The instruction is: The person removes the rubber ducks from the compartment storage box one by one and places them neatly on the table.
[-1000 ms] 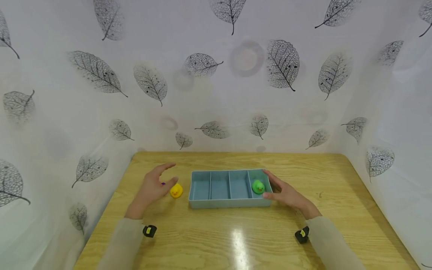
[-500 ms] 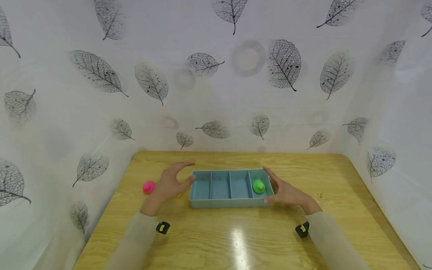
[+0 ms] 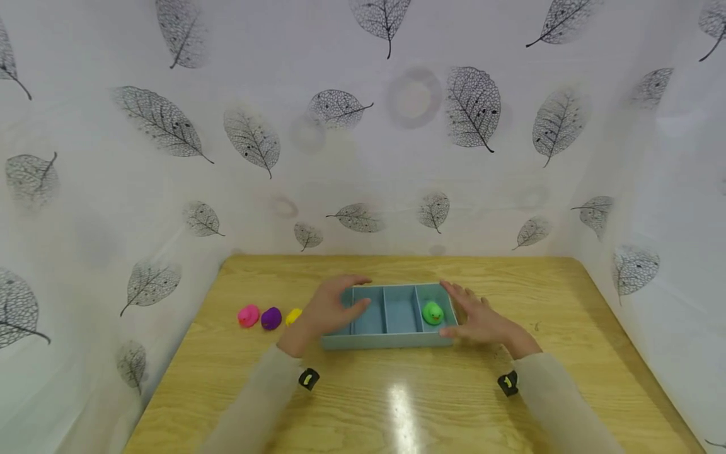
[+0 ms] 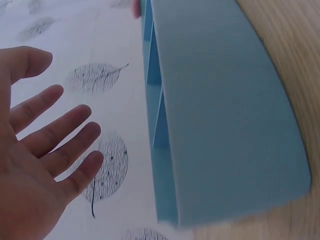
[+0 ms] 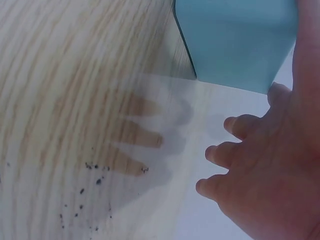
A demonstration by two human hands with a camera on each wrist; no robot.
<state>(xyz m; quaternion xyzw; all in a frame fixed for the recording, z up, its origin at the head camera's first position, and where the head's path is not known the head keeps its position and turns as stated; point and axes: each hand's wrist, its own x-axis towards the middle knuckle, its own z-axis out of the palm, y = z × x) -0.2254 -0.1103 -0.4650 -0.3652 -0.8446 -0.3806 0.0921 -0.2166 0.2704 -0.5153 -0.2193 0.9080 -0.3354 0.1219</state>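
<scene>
A blue tray (image 3: 368,341) with a row of compartments lies on the table. In its rightmost compartment sits a green rubber duck (image 3: 433,313). My left hand (image 3: 326,309) hovers over the tray's left part, thumb and fingers spread and holding nothing. In the left wrist view its fingers (image 4: 75,175) are apart from the tray wall (image 4: 230,115). My right hand (image 3: 484,326) is at the tray's right end, its thumb and a finger at the corners. Its other fingers (image 5: 222,154) extend loosely past the end wall (image 5: 240,55) in the right wrist view.
Left of the tray, a pink duck (image 3: 248,316), a purple duck (image 3: 271,318) and a yellow duck (image 3: 293,316) stand in a row on the wooden table (image 3: 351,397). My left hand partly hides the yellow one. A leaf-patterned white curtain (image 3: 386,157) encloses the table's back and sides.
My left hand has moved right, from beside the yellow duck to over the tray, uncovering the pink and purple ducks. My right hand has stayed at the tray's end, its fingers spreading a little.
</scene>
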